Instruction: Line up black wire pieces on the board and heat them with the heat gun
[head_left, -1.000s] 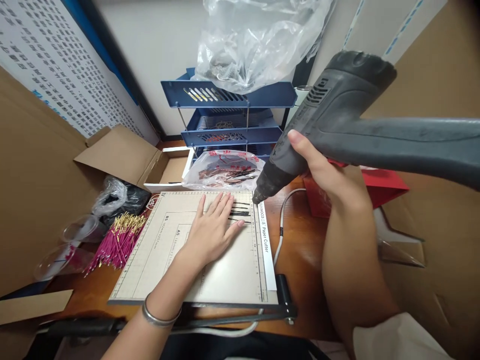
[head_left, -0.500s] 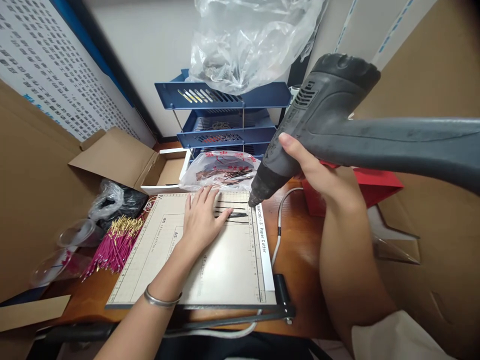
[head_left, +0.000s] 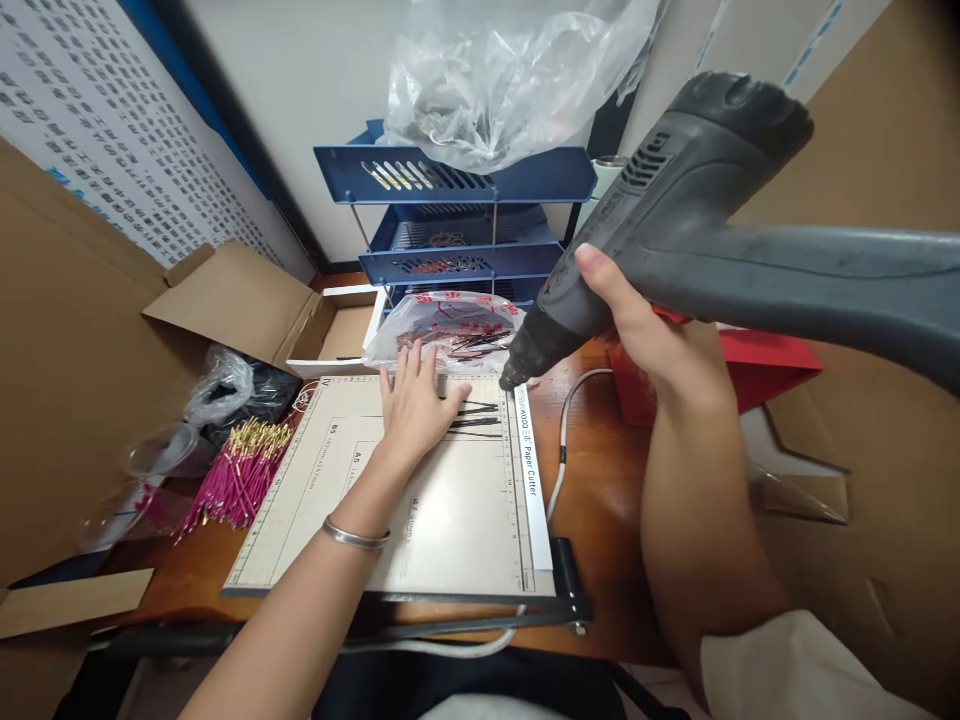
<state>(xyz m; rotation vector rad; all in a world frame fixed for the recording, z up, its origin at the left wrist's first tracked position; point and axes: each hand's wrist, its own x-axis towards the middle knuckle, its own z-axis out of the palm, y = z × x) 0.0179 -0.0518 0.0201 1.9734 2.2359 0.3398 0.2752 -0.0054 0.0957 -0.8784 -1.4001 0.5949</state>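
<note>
A dark grey heat gun (head_left: 637,215) is gripped around its barrel by my right hand (head_left: 652,340), with the handle stretching off to the right. Its nozzle points down and left at the upper right corner of a cream paper cutter board (head_left: 457,530). My left hand (head_left: 420,405) lies on the board with fingers spread. Several thin black strands (head_left: 480,420) lie sideways on the board, their left ends under or beside that hand. The nozzle tip is close to their right ends; whether it touches the board I cannot tell.
Behind the board lie a clear bag (head_left: 450,325) of dark strands and a blue tiered tray (head_left: 457,180). Magenta strands with gold tips (head_left: 240,470) are bundled at left, by an open carton (head_left: 247,305). A red box (head_left: 772,365) and white cable (head_left: 564,430) are at right.
My left hand has shifted slightly up the board, towards the bag, and its thumb has lifted off the strands a little. The heat gun's nozzle has moved slightly away from me. The whole view has shifted slightly.
</note>
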